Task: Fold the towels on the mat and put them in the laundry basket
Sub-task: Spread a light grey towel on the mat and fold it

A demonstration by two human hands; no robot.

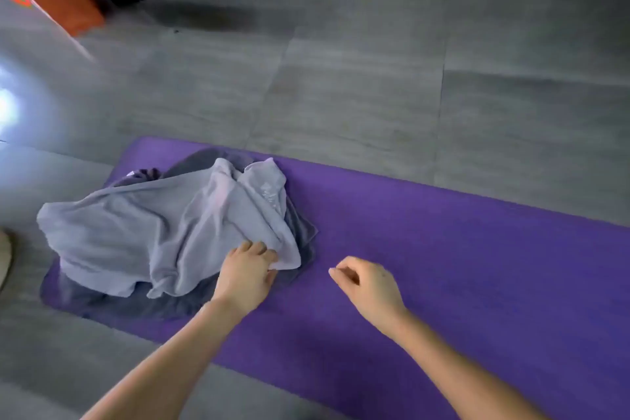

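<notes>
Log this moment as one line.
left hand pinches crumpled light towel corner | right hand empty over mat | dark towel underneath

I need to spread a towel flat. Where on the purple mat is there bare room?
The purple mat is bare to the right of the dark grey towel, past the right hand to the picture's edge. The left end is crowded: the crumpled light grey towel, pinched by the left hand, lies on the dark one.
</notes>
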